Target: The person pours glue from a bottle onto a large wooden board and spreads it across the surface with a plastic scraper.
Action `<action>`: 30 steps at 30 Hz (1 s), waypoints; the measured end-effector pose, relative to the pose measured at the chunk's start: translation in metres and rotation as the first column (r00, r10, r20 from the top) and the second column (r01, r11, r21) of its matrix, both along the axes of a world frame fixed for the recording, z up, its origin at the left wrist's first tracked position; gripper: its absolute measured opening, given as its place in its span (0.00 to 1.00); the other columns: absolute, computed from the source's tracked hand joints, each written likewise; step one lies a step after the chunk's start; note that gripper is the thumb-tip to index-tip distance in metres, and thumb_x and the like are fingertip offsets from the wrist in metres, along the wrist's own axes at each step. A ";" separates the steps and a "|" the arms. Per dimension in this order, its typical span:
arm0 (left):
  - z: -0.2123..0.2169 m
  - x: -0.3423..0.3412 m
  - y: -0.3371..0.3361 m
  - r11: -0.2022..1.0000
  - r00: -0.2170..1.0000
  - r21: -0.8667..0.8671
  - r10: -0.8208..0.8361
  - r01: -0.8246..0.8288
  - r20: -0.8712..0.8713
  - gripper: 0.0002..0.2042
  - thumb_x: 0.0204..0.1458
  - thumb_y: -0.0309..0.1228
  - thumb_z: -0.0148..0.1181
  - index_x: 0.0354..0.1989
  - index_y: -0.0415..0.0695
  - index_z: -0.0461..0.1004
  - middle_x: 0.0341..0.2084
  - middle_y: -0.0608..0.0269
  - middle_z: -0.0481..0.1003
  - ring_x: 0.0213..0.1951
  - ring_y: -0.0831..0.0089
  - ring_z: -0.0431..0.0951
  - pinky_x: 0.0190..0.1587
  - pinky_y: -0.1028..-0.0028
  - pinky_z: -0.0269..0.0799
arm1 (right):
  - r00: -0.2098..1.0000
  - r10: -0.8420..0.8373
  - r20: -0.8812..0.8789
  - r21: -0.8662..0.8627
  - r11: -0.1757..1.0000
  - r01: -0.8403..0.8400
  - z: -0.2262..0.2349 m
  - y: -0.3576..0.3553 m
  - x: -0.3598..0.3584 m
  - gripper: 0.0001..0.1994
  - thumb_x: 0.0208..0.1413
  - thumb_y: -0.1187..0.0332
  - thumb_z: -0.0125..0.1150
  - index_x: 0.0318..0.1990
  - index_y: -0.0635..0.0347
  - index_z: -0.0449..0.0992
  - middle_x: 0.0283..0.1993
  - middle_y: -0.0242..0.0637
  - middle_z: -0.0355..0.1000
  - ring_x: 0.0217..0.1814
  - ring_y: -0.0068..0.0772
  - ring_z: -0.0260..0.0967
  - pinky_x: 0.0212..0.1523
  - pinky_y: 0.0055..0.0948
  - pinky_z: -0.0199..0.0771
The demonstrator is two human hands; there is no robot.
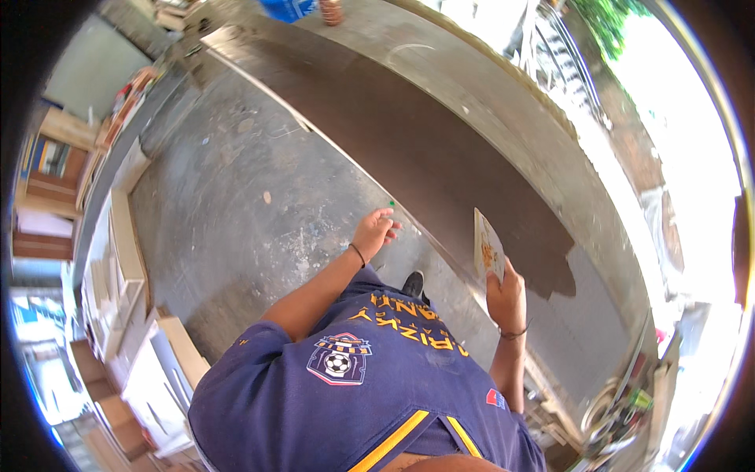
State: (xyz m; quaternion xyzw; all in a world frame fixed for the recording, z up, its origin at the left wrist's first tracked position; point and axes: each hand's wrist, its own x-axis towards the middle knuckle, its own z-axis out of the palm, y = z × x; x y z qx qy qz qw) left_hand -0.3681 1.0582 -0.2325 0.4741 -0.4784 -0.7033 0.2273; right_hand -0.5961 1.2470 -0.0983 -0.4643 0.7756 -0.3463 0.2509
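My right hand (506, 299) grips a thin, flat, pale scraper (487, 248) with orange-brown marks on its face. The scraper stands over a long panel (578, 338) that runs from the far left to the near right. A dark brown coating (440, 165) covers most of the panel and ends in a ragged edge towards the near right, where the surface is grey. My left hand (377, 233) hangs by the panel's near edge with its fingers loosely bent and apart, holding nothing. A small green spot (392, 204) shows just beyond its fingertips.
A concrete ledge (503, 110) borders the panel's far side, with a blue container (288, 8) and a reddish-brown jar (331, 11) at its far end. Wooden cabinet parts (126, 244) stand to the left of the stained concrete floor (228, 181). Assorted clutter (621, 417) lies at the near right.
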 end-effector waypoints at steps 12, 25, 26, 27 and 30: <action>-0.029 0.191 -0.060 0.789 0.796 0.120 0.606 -0.603 0.017 0.18 0.55 0.32 0.47 0.54 0.41 0.64 0.35 0.62 0.76 0.28 0.79 0.73 0.31 0.77 0.73 | 0.941 0.320 0.112 -0.012 0.947 -0.320 0.014 -0.174 0.109 0.16 0.50 0.72 0.51 0.47 0.68 0.70 0.32 0.60 0.70 0.37 0.56 0.72 0.37 0.36 0.70; 0.073 0.214 -0.328 0.765 0.871 -0.418 0.438 -0.490 -0.221 0.21 0.53 0.31 0.58 0.52 0.35 0.61 0.34 0.59 0.73 0.29 0.80 0.71 0.32 0.80 0.70 | 0.991 -0.126 -0.042 -0.244 0.963 0.112 0.025 -0.278 0.094 0.15 0.53 0.72 0.50 0.47 0.70 0.69 0.37 0.56 0.74 0.42 0.48 0.74 0.42 0.33 0.71; 0.078 0.203 -0.358 0.747 0.896 -0.496 0.385 -0.443 -0.220 0.22 0.52 0.31 0.59 0.52 0.35 0.62 0.35 0.59 0.73 0.30 0.80 0.71 0.33 0.81 0.70 | 0.978 -0.208 -0.024 -0.242 0.950 0.196 0.021 -0.281 0.090 0.15 0.53 0.74 0.50 0.47 0.70 0.69 0.39 0.54 0.74 0.44 0.44 0.74 0.44 0.31 0.70; 0.083 0.190 -0.386 0.720 0.918 -0.571 0.333 -0.394 -0.214 0.22 0.51 0.31 0.60 0.51 0.34 0.62 0.36 0.59 0.73 0.30 0.80 0.71 0.33 0.81 0.70 | 0.962 -0.272 0.009 -0.281 0.923 0.263 0.018 -0.284 0.086 0.14 0.53 0.74 0.50 0.47 0.70 0.70 0.39 0.52 0.75 0.44 0.41 0.74 0.45 0.30 0.69; 0.104 0.142 -0.458 0.675 0.924 -0.636 0.325 -0.374 -0.199 0.31 0.46 0.36 0.66 0.54 0.33 0.59 0.45 0.55 0.70 0.38 0.76 0.71 0.41 0.79 0.70 | 0.883 -0.422 0.203 -0.412 0.781 0.468 0.000 -0.292 0.072 0.13 0.54 0.76 0.51 0.47 0.71 0.71 0.42 0.45 0.75 0.45 0.32 0.71 0.47 0.28 0.68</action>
